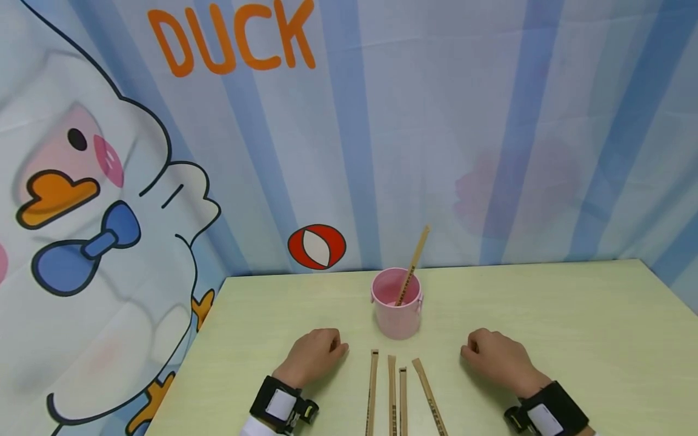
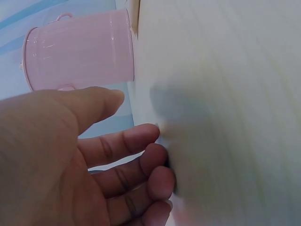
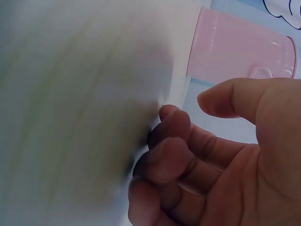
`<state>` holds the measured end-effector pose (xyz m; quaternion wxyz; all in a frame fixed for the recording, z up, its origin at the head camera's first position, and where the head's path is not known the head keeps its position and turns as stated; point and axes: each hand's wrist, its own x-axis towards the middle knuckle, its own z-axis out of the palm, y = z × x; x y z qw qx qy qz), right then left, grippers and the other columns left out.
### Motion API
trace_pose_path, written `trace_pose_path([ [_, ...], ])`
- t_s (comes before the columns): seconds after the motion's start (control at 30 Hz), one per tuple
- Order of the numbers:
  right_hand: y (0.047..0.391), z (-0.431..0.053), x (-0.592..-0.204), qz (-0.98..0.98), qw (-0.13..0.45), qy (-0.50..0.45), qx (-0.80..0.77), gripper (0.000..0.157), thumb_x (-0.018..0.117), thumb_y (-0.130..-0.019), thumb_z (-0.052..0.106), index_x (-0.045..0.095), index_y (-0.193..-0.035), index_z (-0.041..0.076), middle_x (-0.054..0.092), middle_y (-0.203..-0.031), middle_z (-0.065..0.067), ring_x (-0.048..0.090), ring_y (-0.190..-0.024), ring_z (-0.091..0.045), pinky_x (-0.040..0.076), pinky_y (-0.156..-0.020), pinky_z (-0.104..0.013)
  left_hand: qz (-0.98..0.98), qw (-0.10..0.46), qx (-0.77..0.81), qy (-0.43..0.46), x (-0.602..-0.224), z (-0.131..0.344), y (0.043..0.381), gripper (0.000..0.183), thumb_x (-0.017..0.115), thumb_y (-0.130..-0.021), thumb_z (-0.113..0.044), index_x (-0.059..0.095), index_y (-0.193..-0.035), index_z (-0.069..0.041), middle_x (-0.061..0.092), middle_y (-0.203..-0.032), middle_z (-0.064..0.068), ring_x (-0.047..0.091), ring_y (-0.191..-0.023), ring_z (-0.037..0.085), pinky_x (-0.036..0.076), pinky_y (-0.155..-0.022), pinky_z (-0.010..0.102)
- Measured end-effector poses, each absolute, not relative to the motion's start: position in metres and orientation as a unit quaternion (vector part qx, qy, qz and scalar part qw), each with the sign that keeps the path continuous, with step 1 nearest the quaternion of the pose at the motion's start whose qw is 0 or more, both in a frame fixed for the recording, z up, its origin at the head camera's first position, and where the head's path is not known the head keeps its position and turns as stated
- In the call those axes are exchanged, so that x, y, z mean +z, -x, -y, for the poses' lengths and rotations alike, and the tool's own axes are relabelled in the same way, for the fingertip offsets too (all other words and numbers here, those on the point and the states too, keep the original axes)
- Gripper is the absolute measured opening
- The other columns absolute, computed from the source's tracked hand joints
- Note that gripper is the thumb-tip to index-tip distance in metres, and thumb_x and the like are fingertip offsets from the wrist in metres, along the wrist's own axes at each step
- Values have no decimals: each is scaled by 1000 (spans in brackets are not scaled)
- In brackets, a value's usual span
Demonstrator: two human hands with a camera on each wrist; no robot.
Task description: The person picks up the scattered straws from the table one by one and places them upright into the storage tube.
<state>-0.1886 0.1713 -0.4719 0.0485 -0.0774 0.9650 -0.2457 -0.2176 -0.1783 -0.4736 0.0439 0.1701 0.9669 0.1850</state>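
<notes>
My left hand (image 1: pixel 313 356) rests on the table, fingers loosely curled and holding nothing. On the other side, my right hand (image 1: pixel 501 360) lies the same way, also with nothing in it. Both wrist views show a gap between thumb and fingertips. Between the hands lie several thin tan sticks with dark print, among them a leftmost stick (image 1: pixel 372 393) and a slanted one (image 1: pixel 429 396) at the right. Behind them stands a pink bucket (image 1: pixel 398 320) with small side loops. One similar tan stick (image 1: pixel 412 263) leans upright inside it.
The pale wooden-look table (image 1: pixel 572 309) reaches back to a blue striped cloth backdrop (image 1: pixel 425 121). A printed duck covers the cloth at the left. Each wrist wears a black strap with a small camera (image 1: pixel 308 410).
</notes>
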Motion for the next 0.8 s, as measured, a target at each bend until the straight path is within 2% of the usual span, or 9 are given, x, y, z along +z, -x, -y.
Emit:
trace_pose_path([
  [0.57,189,-170,-472,-965,45,74,-246,31,55,-87,19,48,-57,15,36,-50,5,36,-45,-12,25,-45,-28,-949,101,204,-219,-468,154,206,30,62,-93,-31,54,-67,-17,44,-57,-7,41,-53,7,32,-51,25],
  [0.8,190,-170,-473,-966,45,76,-244,31,56,-87,19,48,-58,15,36,-51,5,37,-46,-12,26,-45,-28,-948,92,193,-234,-474,142,202,34,62,-92,-34,52,-64,-19,42,-55,-9,41,-52,6,33,-51,24],
])
